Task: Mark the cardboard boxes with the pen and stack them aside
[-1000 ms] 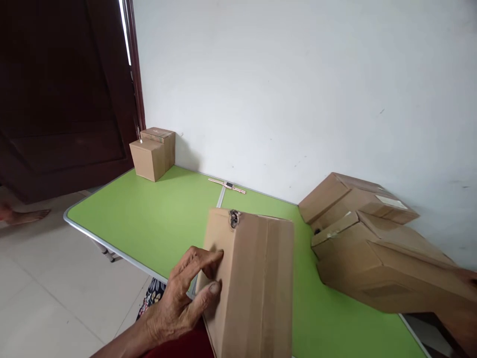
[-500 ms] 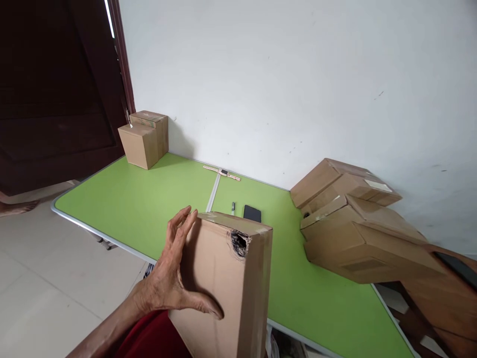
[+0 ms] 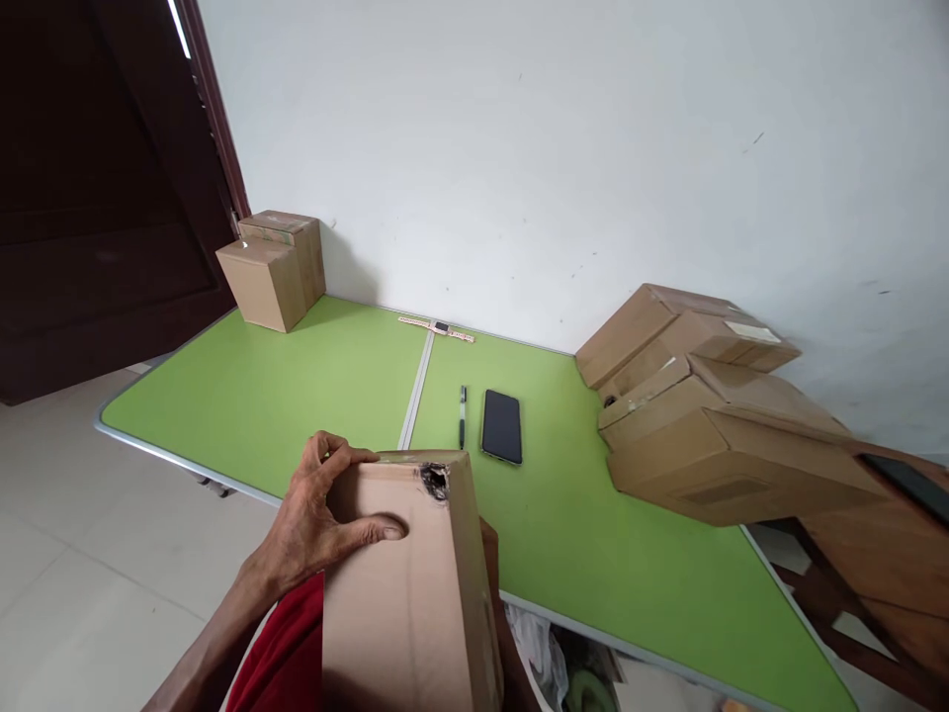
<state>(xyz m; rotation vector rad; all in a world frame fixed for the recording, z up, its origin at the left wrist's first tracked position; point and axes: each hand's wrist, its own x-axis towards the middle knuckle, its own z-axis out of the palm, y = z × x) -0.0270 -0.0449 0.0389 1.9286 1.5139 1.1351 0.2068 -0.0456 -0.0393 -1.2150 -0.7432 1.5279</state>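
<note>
My left hand [image 3: 315, 519] grips the upper left edge of a tall brown cardboard box [image 3: 404, 593] with a torn black hole near its top corner. The box is held upright in front of me, over the near edge of the green table [image 3: 297, 396]. My thumb lies across its front face and the fingers curl over the top. A sliver of my right hand [image 3: 490, 554] shows behind the box's right side; its fingers are hidden.
A black phone [image 3: 501, 425] and a pen [image 3: 462, 415] lie mid-table. Two small boxes [image 3: 273, 269] stand at the far left corner. Larger stacked boxes [image 3: 704, 405] fill the right side. A wristwatch [image 3: 437, 327] lies by the wall. A dark door [image 3: 96, 198] is at left.
The box has come lower and nearer to me, uncovering the phone and pen. My left hand shifted from lying flat on its side to gripping its top edge.
</note>
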